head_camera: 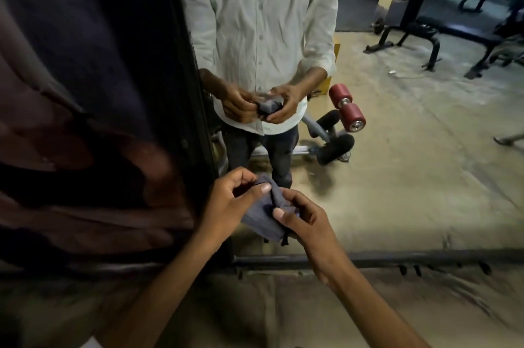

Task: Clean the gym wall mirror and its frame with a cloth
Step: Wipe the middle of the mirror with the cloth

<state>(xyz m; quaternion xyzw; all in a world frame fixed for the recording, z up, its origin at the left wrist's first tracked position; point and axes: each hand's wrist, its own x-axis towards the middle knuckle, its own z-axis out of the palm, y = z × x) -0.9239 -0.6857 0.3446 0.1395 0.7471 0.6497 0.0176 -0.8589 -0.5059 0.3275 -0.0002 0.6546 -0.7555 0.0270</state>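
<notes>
Centrally, a bunched grey-blue cloth (262,218) is held in the air between both hands, low in front of the mirror (411,163) and not touching the glass; the left grip (226,203) pinches the cloth's upper left edge, thumb on top and fingers curled behind; the right grip (304,220) pinches the lower right part, thumb pressed onto the fabric and fingers folded round it; a few dark threads hang from the cloth's bottom edge. Behind the hands stands the mirror's frame: a black upright (198,92) on the left and a dark bottom rail (397,258) running off to the right; the cloth sits just beside the corner where the two meet. The glass returns a reflection of the person (255,21) in a pale buttoned shirt with sleeves rolled, both hands on the same cloth; to its right appear reflected red padded rollers (347,107) on a grey stand, and farther back a black bench (425,32). Left of the upright a dark, blurred panel (85,92) fills the view — what it is cannot be told; below the rail lies a tan floor (255,313).
</notes>
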